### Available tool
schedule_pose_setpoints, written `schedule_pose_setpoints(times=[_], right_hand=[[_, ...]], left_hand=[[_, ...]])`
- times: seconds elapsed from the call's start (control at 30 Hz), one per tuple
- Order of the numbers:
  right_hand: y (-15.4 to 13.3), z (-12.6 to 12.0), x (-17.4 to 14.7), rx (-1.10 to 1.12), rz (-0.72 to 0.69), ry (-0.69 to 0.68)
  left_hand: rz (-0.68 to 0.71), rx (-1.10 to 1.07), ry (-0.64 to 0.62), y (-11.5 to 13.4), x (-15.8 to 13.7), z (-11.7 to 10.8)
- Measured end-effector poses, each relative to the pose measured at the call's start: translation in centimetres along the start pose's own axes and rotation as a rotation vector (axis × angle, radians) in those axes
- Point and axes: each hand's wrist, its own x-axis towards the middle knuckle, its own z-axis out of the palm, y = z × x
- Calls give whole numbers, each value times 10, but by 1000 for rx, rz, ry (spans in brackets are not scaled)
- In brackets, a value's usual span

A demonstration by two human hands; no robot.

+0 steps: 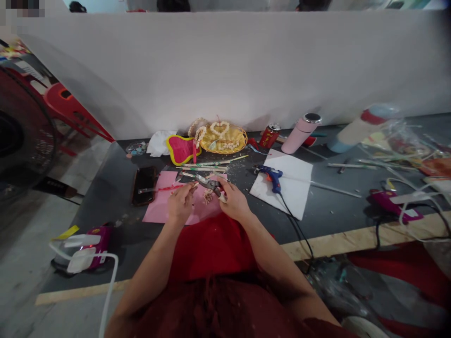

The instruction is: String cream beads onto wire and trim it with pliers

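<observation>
My right hand [233, 199] is closed around the handles of a pair of pruning shears [207, 182], whose blades point left. My left hand [182, 203] is pinched just left of the blades, on a small pale stick [196, 184] that is mostly hidden by the fingers. Beneath both hands lies a pink sheet [158, 209]. A little pile of pale cut bits [208, 196] rests on it under the shears. Behind the hands are several long thin sticks [206, 167], some with green marks. A red-and-clear strip [162, 188] extends left from my left hand.
A phone [143, 186] lies at the left. Behind stand a yellow wicker basket [225, 146], a red can [270, 136] and a pink bottle [301, 134]. To the right, a blue glue gun [273, 177] lies on a white board [296, 202], its cord hanging over the table edge.
</observation>
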Motion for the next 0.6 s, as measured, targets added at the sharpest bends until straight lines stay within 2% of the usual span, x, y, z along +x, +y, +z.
schedule_pose_setpoints(times=[0.2, 0.6], right_hand=[[1, 0, 0, -22, -45, 3], [-4, -4, -2, -33, 14, -26]], left_hand=[[-27, 0, -52, 3, 0, -3], [-7, 22, 4, 12, 2, -8]])
